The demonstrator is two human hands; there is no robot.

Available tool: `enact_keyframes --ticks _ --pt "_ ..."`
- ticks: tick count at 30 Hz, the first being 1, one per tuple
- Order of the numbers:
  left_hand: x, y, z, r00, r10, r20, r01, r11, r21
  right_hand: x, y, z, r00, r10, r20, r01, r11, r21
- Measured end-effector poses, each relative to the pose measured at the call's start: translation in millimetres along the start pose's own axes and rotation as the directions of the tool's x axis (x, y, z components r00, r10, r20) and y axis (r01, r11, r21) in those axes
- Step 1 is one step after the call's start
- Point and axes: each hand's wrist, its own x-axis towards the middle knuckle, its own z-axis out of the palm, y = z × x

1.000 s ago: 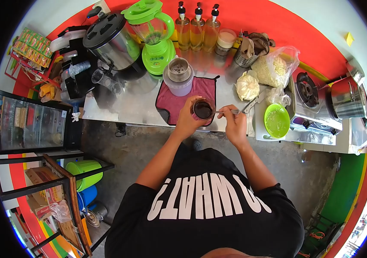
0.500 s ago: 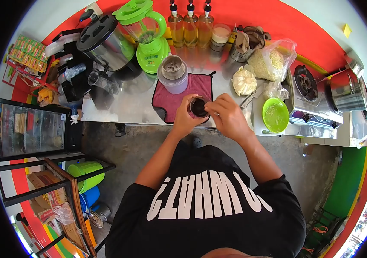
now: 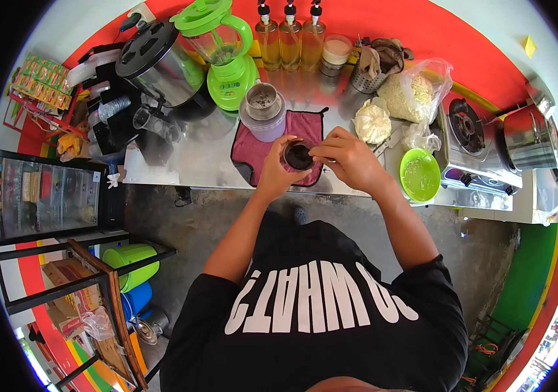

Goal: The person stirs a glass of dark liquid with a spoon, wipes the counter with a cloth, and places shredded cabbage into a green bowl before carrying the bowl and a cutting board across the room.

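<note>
A small glass (image 3: 298, 156) of dark liquid is tilted slightly over the front edge of the purple cloth (image 3: 243, 150). My left hand (image 3: 277, 171) wraps round its left side. At the rim on the other side, my right hand (image 3: 352, 161) is closed in a pinch; whatever thin thing it may hold is hidden by the fingers. Just beyond the glass, a metal strainer-like cup (image 3: 262, 101) rests on a whitish plastic container (image 3: 267, 129), which stands on the cloth. A knife (image 3: 389, 142) lies to the right of my right hand.
Along the steel counter (image 3: 204, 160) stand a green blender (image 3: 230, 81), a large metal pot (image 3: 161, 68) and pump bottles (image 3: 290, 46). To the right are a bag of pale shreds (image 3: 413, 95), a green bowl (image 3: 419, 175) and a gas stove (image 3: 465, 140). A shelf rack (image 3: 106, 274) stands lower left.
Both hands and the glass have shifted slightly away from my body, onto the cloth. My right hand stays pinched at the rim.
</note>
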Motion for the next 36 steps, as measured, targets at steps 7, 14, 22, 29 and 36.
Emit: enact_keyframes --ticks 7,14,22,29,36 --pt "7 -43 -8 0.999 0.015 0.028 -0.013 0.997 -0.071 -3 37 35 0.987 0.097 0.129 -0.09 0.994 -0.057" --pt "6 -72 -10 0.999 -0.033 0.007 0.034 0.993 -0.114 -16 60 65 0.97 0.212 0.121 -0.215 0.977 0.009" --pt "2 -70 -17 0.989 -0.147 0.002 0.147 0.988 -0.053 -27 60 93 0.783 0.618 0.071 -0.591 0.703 0.396" --pt "-2 -67 -22 0.988 -0.147 -0.038 0.148 0.989 0.019 -36 68 114 0.737 0.673 0.051 -0.595 0.612 0.521" --pt "-12 -60 -37 0.989 -0.135 -0.061 0.141 0.984 0.112 -42 78 142 0.869 0.495 -0.022 -0.436 0.786 0.438"
